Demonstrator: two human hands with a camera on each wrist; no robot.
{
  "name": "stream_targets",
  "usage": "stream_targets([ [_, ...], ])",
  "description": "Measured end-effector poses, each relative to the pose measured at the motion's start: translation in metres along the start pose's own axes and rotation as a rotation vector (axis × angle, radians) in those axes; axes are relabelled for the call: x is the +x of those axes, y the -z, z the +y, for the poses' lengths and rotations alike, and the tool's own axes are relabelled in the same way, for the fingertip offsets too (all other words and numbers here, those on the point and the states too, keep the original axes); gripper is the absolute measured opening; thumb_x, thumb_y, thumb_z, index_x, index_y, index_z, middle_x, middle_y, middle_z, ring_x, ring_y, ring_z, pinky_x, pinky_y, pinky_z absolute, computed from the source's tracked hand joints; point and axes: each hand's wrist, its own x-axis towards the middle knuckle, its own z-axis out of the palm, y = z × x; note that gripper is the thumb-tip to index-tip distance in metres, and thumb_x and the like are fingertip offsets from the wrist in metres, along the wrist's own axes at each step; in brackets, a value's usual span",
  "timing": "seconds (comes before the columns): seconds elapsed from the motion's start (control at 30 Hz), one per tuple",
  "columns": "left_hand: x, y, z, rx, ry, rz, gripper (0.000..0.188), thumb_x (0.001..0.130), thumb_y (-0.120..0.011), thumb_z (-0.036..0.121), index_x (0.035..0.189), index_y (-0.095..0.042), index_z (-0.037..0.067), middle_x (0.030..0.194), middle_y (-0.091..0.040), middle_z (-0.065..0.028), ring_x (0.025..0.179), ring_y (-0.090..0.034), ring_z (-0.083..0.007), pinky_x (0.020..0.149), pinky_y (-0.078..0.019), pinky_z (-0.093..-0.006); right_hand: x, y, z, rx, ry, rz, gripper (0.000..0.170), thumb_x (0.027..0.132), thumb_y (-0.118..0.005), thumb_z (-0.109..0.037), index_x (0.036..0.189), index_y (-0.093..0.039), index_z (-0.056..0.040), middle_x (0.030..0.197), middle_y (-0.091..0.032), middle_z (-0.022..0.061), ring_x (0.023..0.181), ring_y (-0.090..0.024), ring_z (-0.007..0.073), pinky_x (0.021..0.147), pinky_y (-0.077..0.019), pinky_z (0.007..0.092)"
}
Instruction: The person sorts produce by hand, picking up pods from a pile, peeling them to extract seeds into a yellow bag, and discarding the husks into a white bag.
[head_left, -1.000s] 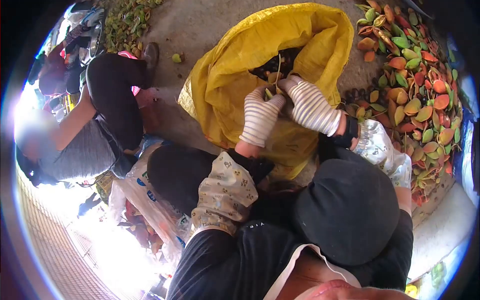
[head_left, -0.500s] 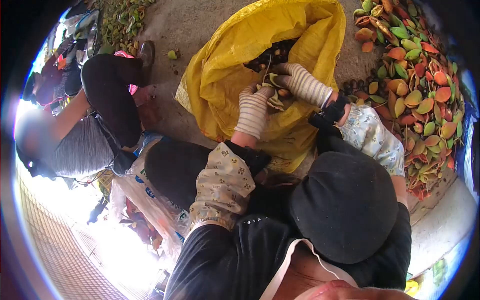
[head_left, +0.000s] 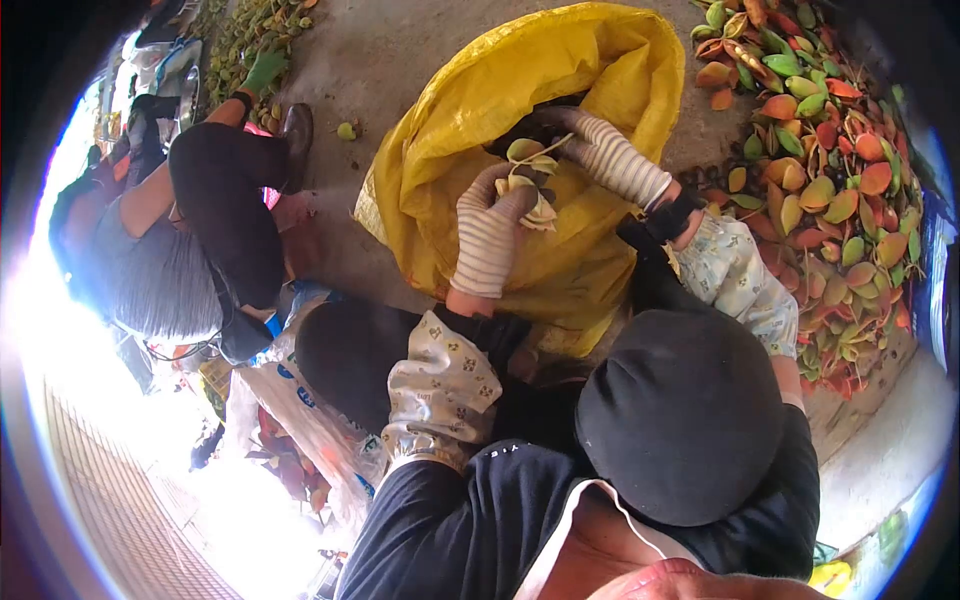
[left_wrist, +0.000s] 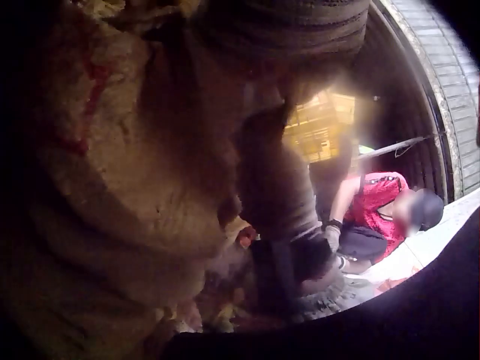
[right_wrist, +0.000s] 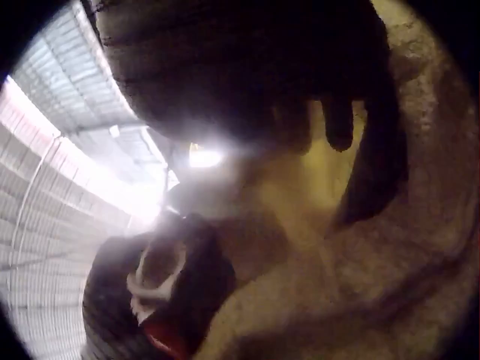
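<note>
Head view: your left hand (head_left: 487,230), in a striped white knit glove (head_left: 478,258), is pinching split, pale-green seed pods (head_left: 541,214) at upper centre of the frame; your right hand (head_left: 612,158), gloved alike, is hovering, fingers apart, at the mouth of a wide yellow woven sack (head_left: 405,215).

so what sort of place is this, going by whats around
Probably a covered shed or yard for handling harvested produce. A heap of red and green pods lies on the bare floor, a big yellow sack is open, and ribbed sheeting shows beyond.
</note>
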Motion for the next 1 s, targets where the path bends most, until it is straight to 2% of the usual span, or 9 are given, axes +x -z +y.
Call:
stream_targets([
  [0.1, -0.004, -0.001, 0.005, -0.048, 0.032, -0.096, 0.033, 0.08, -0.056, 0.005, 0.111, -0.056, -0.008, 0.095, -0.065, -0.0171, 0.077, -0.067, -0.0241, 0.069, -0.0565, -0.0329, -0.011, 0.01, -0.026, 0.675, -0.319, -0.136, 0.036, 0.095, -0.054, -0.024, 0.127, -0.057, -0.0073, 0.103, -0.065, 0.0011, 0.086, -0.061, 0.0087, 0.071, -0.0491, 0.0218],
  [0.23, 0.004, 0.013, -0.005, 0.031, 0.106, -0.007, 0.032, 0.081, -0.056, 0.001, 0.111, -0.055, -0.009, 0.095, -0.065, -0.0171, 0.078, -0.067, -0.0248, 0.071, -0.0566, -0.0331, -0.014, 0.013, -0.034, 0.527, -0.313, -0.151, 0.038, 0.093, -0.056, -0.026, 0.123, -0.058, -0.0032, 0.094, -0.065, 0.0028, 0.076, -0.059, 0.0078, 0.06, -0.0471, 0.0205],
  [0.37, 0.007, 0.015, -0.012, 0.346, 0.005, -0.051, 0.032, 0.083, -0.057, 0.0, 0.113, -0.054, -0.007, 0.1, -0.064, -0.0184, 0.083, -0.067, -0.0262, 0.074, -0.0569, -0.0343, -0.011, 0.01, -0.056, 0.533, -0.411, -0.178, 0.036, 0.09, -0.058, -0.019, 0.121, -0.058, -0.0009, 0.098, -0.065, 0.0045, 0.079, -0.059, 0.0082, 0.066, -0.0485, 0.0215],
  [0.43, 0.013, 0.024, -0.023, -0.084, 0.089, -0.003, 0.033, 0.083, -0.059, 0.002, 0.114, -0.054, -0.006, 0.103, -0.064, -0.0179, 0.084, -0.067, -0.0263, 0.074, -0.0565, -0.0346, -0.011, 0.007, -0.059, 0.343, -0.377, -0.161, 0.038, 0.087, -0.059, -0.014, 0.121, -0.056, 0.0022, 0.106, -0.065, 0.0068, 0.083, -0.06, 0.0101, 0.072, -0.0499, 0.0234],
  [0.53, 0.015, 0.025, -0.016, -0.442, 0.17, -0.047, 0.035, 0.083, -0.063, 0.006, 0.116, -0.054, -0.005, 0.104, -0.063, -0.0164, 0.085, -0.066, -0.0267, 0.074, -0.0563, -0.0364, -0.017, -0.007, -0.042, 0.139, -0.056, -0.004, 0.033, 0.082, -0.063, -0.003, 0.115, -0.059, -0.0007, 0.101, -0.065, 0.0064, 0.086, -0.061, 0.0135, 0.078, -0.0517, 0.0283],
  [0.57, 0.015, 0.025, -0.012, -0.512, 0.189, -0.082, 0.036, 0.083, -0.064, 0.007, 0.116, -0.054, -0.004, 0.105, -0.063, -0.0158, 0.085, -0.066, -0.0268, 0.075, -0.0563, -0.0373, -0.019, -0.01, -0.044, 0.096, -0.016, 0.032, 0.034, 0.079, -0.063, 0.002, 0.112, -0.06, -0.0011, 0.102, -0.065, 0.0092, 0.09, -0.063, 0.0207, 0.083, -0.0516, 0.0313],
  [0.7, 0.018, 0.02, -0.017, -0.384, 0.131, 0.021, 0.034, 0.083, -0.066, 0.009, 0.112, -0.057, -0.005, 0.1, -0.065, -0.0128, 0.085, -0.065, -0.0231, 0.076, -0.0554, -0.0373, -0.018, -0.011, -0.033, -0.378, 0.42, 0.014, 0.026, 0.078, -0.064, -0.001, 0.104, -0.063, -0.0018, 0.098, -0.064, 0.0144, 0.088, -0.063, 0.0315, 0.079, -0.0521, 0.0346],
  [0.83, 0.011, 0.016, -0.006, -0.21, 0.113, 0.022, 0.029, 0.082, -0.068, 0.006, 0.108, -0.061, -0.005, 0.095, -0.066, -0.0102, 0.082, -0.064, -0.0169, 0.074, -0.0528, -0.0292, -0.02, -0.007, -0.046, -0.114, 0.037, -0.028, 0.017, 0.08, -0.066, -0.005, 0.097, -0.066, 0.0005, 0.087, -0.067, 0.0145, 0.082, -0.065, 0.0277, 0.076, -0.0526, 0.034],
  [1.0, 0.012, 0.014, -0.004, -0.104, 0.089, -0.012, 0.029, 0.08, -0.068, 0.002, 0.108, -0.062, -0.005, 0.093, -0.066, -0.0102, 0.079, -0.064, -0.0165, 0.07, -0.0532, -0.0271, -0.016, 0.003, -0.054, -0.103, -0.098, -0.196, 0.025, 0.08, -0.066, -0.009, 0.104, -0.065, 0.0005, 0.093, -0.069, 0.0174, 0.085, -0.067, 0.0261, 0.079, -0.0523, 0.0329],
])
